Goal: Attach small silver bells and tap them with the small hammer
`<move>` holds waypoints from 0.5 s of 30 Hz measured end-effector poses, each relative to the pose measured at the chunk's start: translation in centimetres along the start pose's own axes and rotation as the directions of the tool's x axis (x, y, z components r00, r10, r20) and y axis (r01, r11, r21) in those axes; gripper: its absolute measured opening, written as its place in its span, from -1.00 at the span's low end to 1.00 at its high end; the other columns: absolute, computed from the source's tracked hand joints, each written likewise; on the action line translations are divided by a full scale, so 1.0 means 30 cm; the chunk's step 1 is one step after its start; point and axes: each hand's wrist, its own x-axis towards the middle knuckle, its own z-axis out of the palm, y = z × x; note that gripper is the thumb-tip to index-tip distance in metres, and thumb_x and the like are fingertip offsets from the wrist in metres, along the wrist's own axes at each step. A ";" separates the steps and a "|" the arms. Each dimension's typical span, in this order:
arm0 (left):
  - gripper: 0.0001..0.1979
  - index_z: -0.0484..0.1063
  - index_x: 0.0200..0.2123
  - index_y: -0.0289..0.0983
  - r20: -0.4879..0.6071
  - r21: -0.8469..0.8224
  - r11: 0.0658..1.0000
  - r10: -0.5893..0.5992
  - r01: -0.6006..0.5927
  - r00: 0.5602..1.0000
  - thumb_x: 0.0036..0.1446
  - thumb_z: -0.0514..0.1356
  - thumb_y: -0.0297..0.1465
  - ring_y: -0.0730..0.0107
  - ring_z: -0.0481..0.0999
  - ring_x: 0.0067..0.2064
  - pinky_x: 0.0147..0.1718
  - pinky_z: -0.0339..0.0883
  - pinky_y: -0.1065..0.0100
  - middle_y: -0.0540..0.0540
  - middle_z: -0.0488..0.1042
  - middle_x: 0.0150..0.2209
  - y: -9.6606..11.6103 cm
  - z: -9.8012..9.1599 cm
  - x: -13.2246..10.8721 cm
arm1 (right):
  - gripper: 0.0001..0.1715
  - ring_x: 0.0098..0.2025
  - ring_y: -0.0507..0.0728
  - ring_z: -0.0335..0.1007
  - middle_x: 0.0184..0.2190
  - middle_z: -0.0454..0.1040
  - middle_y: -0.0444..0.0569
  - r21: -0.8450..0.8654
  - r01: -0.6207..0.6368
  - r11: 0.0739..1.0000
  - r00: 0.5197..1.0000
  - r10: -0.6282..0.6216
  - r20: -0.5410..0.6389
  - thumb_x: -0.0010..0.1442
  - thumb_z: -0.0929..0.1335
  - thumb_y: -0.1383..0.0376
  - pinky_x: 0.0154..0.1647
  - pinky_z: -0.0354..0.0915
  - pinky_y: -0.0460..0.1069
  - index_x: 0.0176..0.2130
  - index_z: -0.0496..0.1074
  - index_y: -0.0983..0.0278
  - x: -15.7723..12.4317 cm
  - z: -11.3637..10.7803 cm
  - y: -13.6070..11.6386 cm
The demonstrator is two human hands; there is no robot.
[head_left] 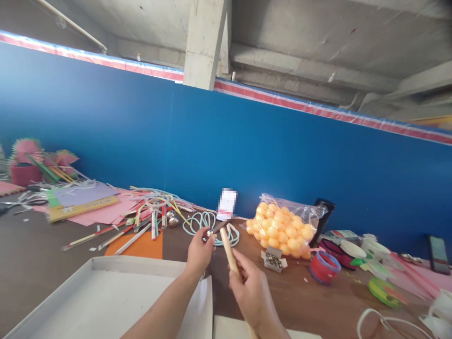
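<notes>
My right hand (pixel 252 287) is wrapped round the pale wooden handle of a hammer (pixel 230 249), which slants up and to the left. A small dark head shows at its top end. Just left of that head, my left hand (pixel 200 249) pinches a shiny silver ball (pixel 210 233) between thumb and fingers. The ball is close to the head; whether they touch I cannot tell. Behind both hands lies a coil of pale blue cord (pixel 199 221). A small open box of metal pieces (pixel 273 259) stands to the right of my right hand.
A white tray (pixel 95 266) lies at front left. Straws (pixel 153 207), coloured paper (pixel 84 193) and silver balls (pixel 173 220) are spread behind it. A clear bag of orange balls (pixel 282 228) leans near the blue partition (pixel 282 155). Red tape (pixel 324 268) and a phone (pixel 439 254) lie right.
</notes>
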 end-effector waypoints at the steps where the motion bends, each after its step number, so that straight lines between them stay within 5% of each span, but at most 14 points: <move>1: -0.58 0.32 -0.10 -0.30 -0.001 0.004 1.000 0.003 -0.003 1.000 -0.07 0.17 -0.28 0.39 0.46 -0.37 -0.43 0.41 0.36 -0.15 0.40 -0.27 0.000 0.000 0.000 | -0.49 -0.28 0.15 0.48 -0.18 0.51 0.02 0.005 0.015 1.000 1.000 -0.015 0.000 0.01 0.28 0.34 -0.33 0.41 -0.07 0.00 0.39 0.26 0.000 0.001 0.000; 9: -0.59 0.33 -0.10 -0.28 0.006 -0.016 1.000 0.013 -0.013 1.000 -0.08 0.17 -0.29 0.39 0.46 -0.36 -0.41 0.41 0.35 -0.14 0.41 -0.26 -0.003 0.003 -0.002 | -0.47 -0.50 0.06 0.45 -0.25 0.52 0.01 0.049 -0.051 0.997 0.998 0.053 -0.043 0.11 0.25 0.27 -0.48 0.39 -0.09 0.09 0.26 0.25 0.001 -0.016 0.017; 15: -0.59 0.32 -0.09 -0.29 -0.001 0.007 1.000 0.023 -0.023 1.000 -0.06 0.16 -0.29 0.41 0.45 -0.38 -0.41 0.42 0.34 -0.14 0.39 -0.25 -0.005 -0.001 0.002 | -0.49 -0.19 0.17 0.45 -0.13 0.49 0.04 0.013 0.067 0.998 0.998 -0.067 -0.012 0.02 0.28 0.33 -0.24 0.40 -0.05 0.02 0.36 0.26 0.000 0.002 0.019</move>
